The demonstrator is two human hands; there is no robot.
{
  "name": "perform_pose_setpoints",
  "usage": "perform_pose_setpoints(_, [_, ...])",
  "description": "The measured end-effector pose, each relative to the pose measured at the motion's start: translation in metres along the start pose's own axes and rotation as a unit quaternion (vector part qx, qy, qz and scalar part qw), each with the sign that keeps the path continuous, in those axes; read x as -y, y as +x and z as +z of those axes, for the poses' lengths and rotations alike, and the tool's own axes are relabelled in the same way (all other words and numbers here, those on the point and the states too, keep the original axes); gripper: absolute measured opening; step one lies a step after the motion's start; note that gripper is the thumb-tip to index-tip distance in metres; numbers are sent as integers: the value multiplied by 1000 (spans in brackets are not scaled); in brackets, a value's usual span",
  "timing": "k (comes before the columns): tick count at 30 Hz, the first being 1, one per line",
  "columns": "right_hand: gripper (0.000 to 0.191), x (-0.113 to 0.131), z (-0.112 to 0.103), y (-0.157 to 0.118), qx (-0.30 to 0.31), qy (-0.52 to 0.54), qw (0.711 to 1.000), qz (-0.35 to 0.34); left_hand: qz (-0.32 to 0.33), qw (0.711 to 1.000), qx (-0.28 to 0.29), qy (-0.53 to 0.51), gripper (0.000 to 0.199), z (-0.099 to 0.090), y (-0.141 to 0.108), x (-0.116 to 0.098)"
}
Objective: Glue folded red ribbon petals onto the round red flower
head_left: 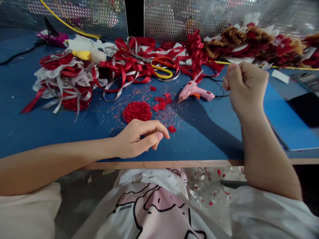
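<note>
My left hand [143, 137] rests near the table's front edge, palm down, with loosely bent fingers apart and nothing visible in them. Just beyond it lies a round, ruffled red rosette [137, 111]. Small red ribbon pieces [160, 105] are scattered to the rosette's right, and a single red square [171, 129] is close to my left fingertips. My right hand [246, 84] is raised over the table's right side in a closed fist; nothing sticks out of it. A pink glue gun [195, 92] lies left of that fist, its nozzle pointing left.
Scissors with orange and yellow handles [161, 71] lie on tangled red and white ribbons [124, 64]. Lacy ribbon rosettes [63, 83] are piled at left. Brown and red ruffled pieces [249, 43] line the back right. A blue folder [286, 116] and a dark phone-like object [305, 108] lie at right.
</note>
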State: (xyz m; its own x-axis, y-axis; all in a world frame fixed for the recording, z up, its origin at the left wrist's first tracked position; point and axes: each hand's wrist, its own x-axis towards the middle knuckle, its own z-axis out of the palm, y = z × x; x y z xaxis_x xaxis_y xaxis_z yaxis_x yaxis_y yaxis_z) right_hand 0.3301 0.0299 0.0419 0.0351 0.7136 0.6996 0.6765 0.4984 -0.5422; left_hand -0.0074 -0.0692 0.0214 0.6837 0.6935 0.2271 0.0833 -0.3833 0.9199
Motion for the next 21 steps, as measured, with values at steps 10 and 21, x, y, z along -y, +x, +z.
perform_pose_setpoints(10, [10, -39, -12, 11, 59, -277, 958, 35, 98, 915, -27, 391, 15, 2, -1, 14])
perform_pose_setpoints(21, [7, -20, -6, 6, 35, -225, 971, 70, 155, 859, 2, 487, 21, 4, 0, 12])
